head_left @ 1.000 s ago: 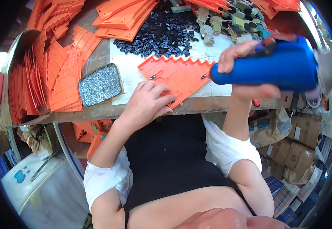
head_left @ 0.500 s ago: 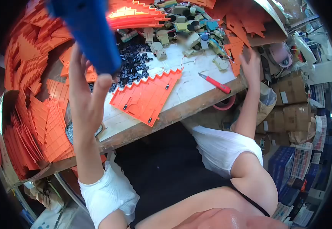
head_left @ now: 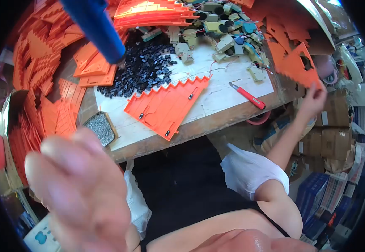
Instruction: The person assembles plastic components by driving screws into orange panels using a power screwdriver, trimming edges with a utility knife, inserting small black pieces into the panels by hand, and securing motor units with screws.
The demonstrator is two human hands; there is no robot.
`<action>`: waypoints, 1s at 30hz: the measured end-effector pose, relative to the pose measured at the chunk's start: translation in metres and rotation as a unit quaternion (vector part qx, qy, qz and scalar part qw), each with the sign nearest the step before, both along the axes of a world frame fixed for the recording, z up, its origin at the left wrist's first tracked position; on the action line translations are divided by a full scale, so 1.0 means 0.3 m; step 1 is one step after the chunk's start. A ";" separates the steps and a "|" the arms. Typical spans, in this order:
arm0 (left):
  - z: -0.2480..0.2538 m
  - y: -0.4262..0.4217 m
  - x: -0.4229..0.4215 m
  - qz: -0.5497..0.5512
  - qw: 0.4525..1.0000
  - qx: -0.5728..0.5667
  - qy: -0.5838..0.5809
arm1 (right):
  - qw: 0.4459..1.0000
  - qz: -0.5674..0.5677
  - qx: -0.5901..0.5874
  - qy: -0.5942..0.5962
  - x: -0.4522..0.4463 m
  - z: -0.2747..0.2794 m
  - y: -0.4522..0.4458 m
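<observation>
My left hand (head_left: 81, 185) is raised close to the camera at lower left, blurred, its fingers bunched; whether anything is in them I cannot make out. At far right my right hand (head_left: 314, 101) pinches the lower corner of an orange plastic panel (head_left: 293, 67) with a stepped edge and a cut-out hole. Another orange panel (head_left: 167, 107), triangular with a zigzag edge, lies on the white board with small black parts fixed at its corners. Above it hangs a blue cylindrical tool (head_left: 94, 29), touched by neither hand.
Small black parts (head_left: 142, 69) are heaped behind the triangular panel. A tray of small metal pieces (head_left: 100, 128) sits near the table edge. A red-handled knife (head_left: 249, 96) lies at right. Cream motor-like units (head_left: 228, 42) and stacked orange panels (head_left: 39, 46) fill the back and left.
My left hand has moved away from the blue tool, down and toward the camera. My right hand has moved outward to the right, with an orange panel now lifted in it.
</observation>
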State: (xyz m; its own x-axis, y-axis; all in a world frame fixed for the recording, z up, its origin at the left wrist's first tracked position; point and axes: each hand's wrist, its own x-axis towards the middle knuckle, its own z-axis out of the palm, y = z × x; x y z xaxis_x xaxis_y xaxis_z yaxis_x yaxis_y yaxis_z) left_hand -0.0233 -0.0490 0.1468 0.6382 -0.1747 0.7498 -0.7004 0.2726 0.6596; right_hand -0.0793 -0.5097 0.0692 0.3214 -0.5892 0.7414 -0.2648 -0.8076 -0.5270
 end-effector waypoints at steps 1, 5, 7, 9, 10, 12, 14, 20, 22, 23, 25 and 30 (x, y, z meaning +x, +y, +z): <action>0.018 -0.017 -0.005 0.008 1.000 0.004 0.001 | 0.995 0.069 0.008 -0.078 0.011 0.044 0.043; 0.071 -0.038 -0.011 -0.279 0.960 -0.014 -0.003 | 0.935 0.284 0.147 -0.154 0.053 0.155 0.255; 0.103 -0.012 -0.052 -0.399 0.900 -0.043 0.171 | 0.909 0.334 0.216 -0.121 0.096 0.160 0.373; 0.098 0.021 -0.097 -0.375 0.908 -0.048 0.181 | 0.853 0.490 0.181 0.019 0.172 0.158 0.516; 0.098 0.039 -0.113 -0.360 0.913 -0.054 0.182 | 0.842 0.510 0.143 0.101 0.196 0.181 0.604; 0.095 0.094 -0.131 -0.333 0.923 -0.065 0.179 | 0.757 0.611 0.172 0.153 0.276 0.175 0.735; 0.098 0.133 -0.174 -0.309 0.933 -0.079 0.170 | 0.726 0.657 0.073 0.189 0.360 0.131 0.826; 0.083 0.201 -0.257 -0.244 0.950 -0.131 0.141 | 0.658 0.682 -0.003 0.319 0.498 -0.020 1.010; 0.070 0.128 -0.227 -0.222 0.955 -0.148 0.133 | 0.640 0.683 -0.008 0.352 0.515 -0.058 1.032; 0.065 0.130 -0.220 -0.214 0.956 -0.156 0.129 | 0.633 0.687 -0.016 0.358 0.520 -0.075 1.035; 0.052 0.127 -0.205 -0.198 0.957 -0.172 0.123 | 0.622 0.700 -0.023 0.350 0.528 -0.121 1.041; 0.044 0.040 -0.225 -0.162 0.960 -0.201 0.110 | 0.628 0.698 -0.050 0.341 0.514 -0.184 1.053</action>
